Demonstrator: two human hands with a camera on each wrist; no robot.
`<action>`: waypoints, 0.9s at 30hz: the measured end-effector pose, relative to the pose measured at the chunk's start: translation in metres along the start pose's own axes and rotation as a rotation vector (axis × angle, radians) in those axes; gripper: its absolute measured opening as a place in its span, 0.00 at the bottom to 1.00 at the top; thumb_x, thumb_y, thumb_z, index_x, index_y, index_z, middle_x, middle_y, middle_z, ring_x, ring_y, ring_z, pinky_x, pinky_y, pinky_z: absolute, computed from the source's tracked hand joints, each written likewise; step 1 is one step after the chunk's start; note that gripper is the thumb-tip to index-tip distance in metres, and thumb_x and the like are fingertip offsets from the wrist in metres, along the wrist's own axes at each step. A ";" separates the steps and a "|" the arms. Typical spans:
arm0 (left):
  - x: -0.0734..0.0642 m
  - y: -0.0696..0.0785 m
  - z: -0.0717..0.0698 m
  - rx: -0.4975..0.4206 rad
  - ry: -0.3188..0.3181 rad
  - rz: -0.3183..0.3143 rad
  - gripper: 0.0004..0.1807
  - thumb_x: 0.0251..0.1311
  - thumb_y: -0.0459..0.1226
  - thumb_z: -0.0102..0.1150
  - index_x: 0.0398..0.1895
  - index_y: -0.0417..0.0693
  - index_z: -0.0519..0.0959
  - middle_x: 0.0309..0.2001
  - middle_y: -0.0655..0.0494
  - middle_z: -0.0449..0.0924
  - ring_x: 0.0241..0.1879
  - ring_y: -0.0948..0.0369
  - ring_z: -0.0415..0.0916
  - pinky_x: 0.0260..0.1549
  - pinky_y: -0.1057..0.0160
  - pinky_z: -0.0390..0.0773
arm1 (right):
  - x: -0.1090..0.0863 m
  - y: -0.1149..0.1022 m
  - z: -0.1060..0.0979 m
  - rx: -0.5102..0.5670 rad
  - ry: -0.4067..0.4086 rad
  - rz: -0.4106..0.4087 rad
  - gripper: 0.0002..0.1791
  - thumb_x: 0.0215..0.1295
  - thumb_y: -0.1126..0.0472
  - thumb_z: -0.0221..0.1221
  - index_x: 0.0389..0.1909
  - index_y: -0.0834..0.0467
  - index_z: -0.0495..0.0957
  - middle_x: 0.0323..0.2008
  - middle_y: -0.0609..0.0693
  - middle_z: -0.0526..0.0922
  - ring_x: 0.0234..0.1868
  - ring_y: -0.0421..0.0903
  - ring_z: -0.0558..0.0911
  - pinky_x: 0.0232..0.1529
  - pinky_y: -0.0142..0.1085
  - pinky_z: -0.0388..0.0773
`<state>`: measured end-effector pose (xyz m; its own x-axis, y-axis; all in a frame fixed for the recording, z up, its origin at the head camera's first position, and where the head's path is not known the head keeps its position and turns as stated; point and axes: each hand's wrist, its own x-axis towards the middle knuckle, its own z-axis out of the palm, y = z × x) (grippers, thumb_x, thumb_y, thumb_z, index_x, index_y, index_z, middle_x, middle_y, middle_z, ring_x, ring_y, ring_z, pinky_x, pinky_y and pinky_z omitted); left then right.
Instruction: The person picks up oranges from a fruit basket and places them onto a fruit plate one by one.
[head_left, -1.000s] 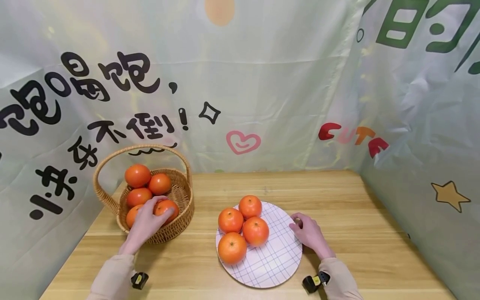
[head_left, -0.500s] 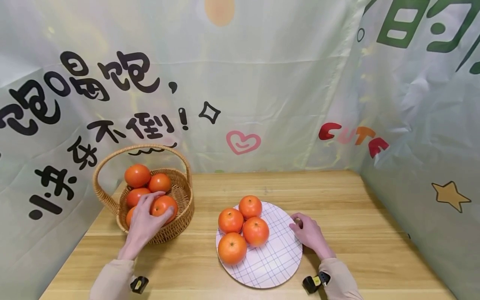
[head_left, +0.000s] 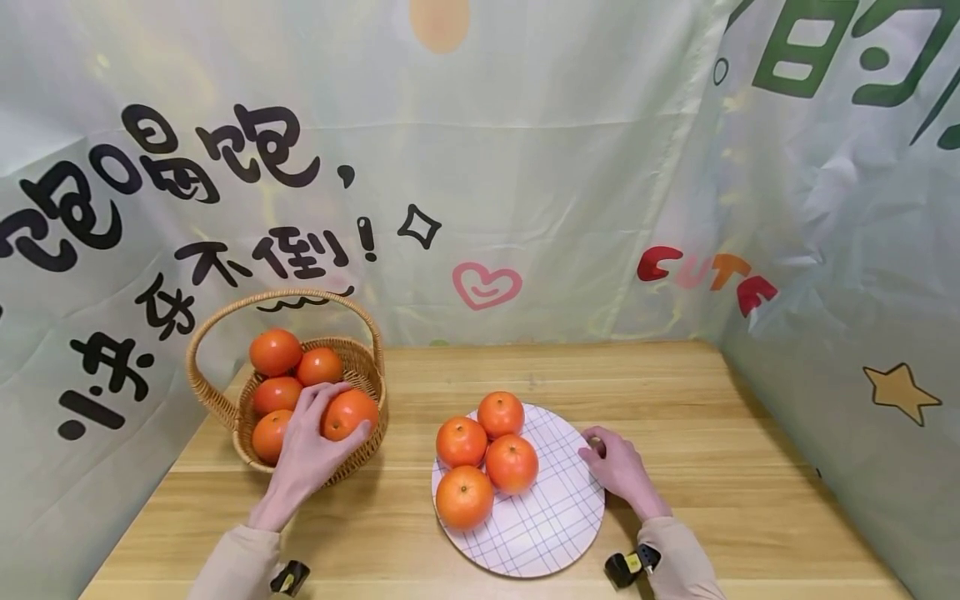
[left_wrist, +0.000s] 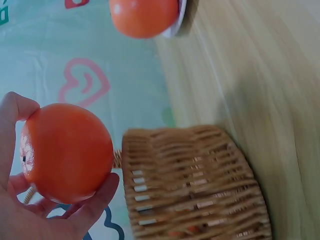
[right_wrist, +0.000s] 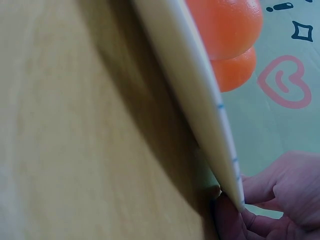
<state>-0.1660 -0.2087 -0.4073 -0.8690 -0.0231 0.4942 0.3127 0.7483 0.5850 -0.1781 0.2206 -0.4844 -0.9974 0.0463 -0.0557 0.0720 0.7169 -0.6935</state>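
Observation:
My left hand point(head_left: 306, 450) grips an orange point(head_left: 350, 415) between thumb and fingers, raised over the right side of the wicker basket point(head_left: 379, 383). In the left wrist view that orange point(left_wrist: 70, 152) is apart from the basket wall point(left_wrist: 195, 175), its stem end turned toward the palm. Several other oranges point(head_left: 276, 352) lie in the basket. On the round checked plate point(head_left: 555, 521) several oranges point(head_left: 512, 463) are grouped to the left. My right hand point(head_left: 618, 468) pinches the plate's right rim; the right wrist view shows its thumb above and fingers under the edge point(right_wrist: 230, 165).
The basket's tall arched handle point(head_left: 281, 294) rises over its opening. Both containers stand on a wooden table point(head_left: 645, 375). Printed cloth point(head_left: 555, 208) hangs behind the table and along its sides. A small black device point(head_left: 290, 577) sits at each wrist.
My left hand has lifted the orange off the others in the basket and moved it to the right, uncovering the front-left orange. The right hand and plate look the same.

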 end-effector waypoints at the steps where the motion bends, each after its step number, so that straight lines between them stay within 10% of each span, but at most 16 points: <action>1: -0.001 0.002 0.001 -0.007 0.005 0.013 0.29 0.49 0.41 0.74 0.58 0.50 0.78 0.57 0.48 0.72 0.50 0.47 0.76 0.45 0.46 0.74 | 0.000 0.000 0.000 -0.002 0.001 0.001 0.16 0.69 0.64 0.59 0.55 0.65 0.77 0.30 0.53 0.77 0.31 0.46 0.73 0.33 0.35 0.67; 27: -0.016 0.032 0.021 -0.124 -0.057 0.157 0.30 0.44 0.40 0.78 0.55 0.52 0.80 0.55 0.54 0.76 0.48 0.58 0.79 0.42 0.55 0.80 | -0.001 -0.001 0.000 0.002 0.003 0.003 0.17 0.69 0.63 0.59 0.56 0.65 0.77 0.30 0.53 0.76 0.31 0.46 0.73 0.32 0.35 0.66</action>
<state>-0.1507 -0.1706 -0.4104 -0.8252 0.1272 0.5503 0.4877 0.6520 0.5805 -0.1776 0.2202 -0.4839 -0.9972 0.0504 -0.0555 0.0749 0.7154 -0.6946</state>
